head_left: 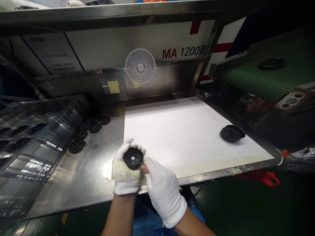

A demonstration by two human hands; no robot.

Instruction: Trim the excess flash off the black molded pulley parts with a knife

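My left hand [126,175], in a white glove with a pale yellow band round the palm, is closed round a black disc-shaped part [133,158] with a hole at its centre. The disc faces up towards me above the table's front edge. Gloved as well, my right hand [163,188] is closed at the disc's lower right edge. One bare fingertip pokes out of that glove. Whatever its pinched fingers grip, if anything, is too small to make out. Similar black discs [94,127] lie in small stacks to the left.
On the left, clear plastic trays [46,154] hold more black discs. A white sheet [169,131] covers part of the metal table [73,173], with a disc stack [232,133] at its right. A small fan [140,66] hangs behind. A green conveyor [256,75] carries discs at right.
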